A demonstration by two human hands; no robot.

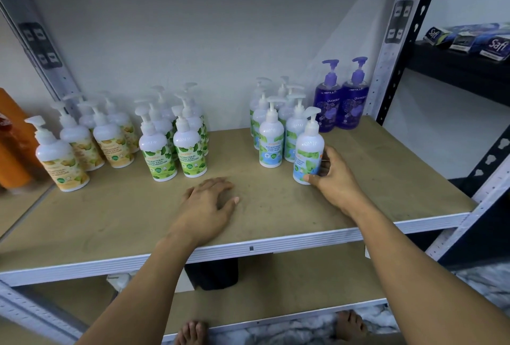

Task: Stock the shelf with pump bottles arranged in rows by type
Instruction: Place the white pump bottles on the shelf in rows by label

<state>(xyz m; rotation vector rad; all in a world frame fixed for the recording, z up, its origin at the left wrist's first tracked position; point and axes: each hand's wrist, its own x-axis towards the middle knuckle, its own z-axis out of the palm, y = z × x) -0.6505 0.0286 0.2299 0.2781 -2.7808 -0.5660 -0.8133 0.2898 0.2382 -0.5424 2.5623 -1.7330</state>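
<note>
Head view — close, down onto shelf (276,206).

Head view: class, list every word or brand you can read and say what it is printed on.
"Safi": blue packs, far right.
"guardian": purple pump bottles.
"ANTIBACTERIAL HAND WASH COOL MINT": blue-label bottle.
"ANTIBACTERIAL HAND WASH ... PROTECTION": green-label bottle; one word is unclear.
Yellow-label bottles: too blurred to read.
Small round badges: unreadable.

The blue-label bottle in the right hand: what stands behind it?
More blue-label bottles stand behind the held bottle in the right hand. The rear ones are mostly covered; their number is unclear.
</note>
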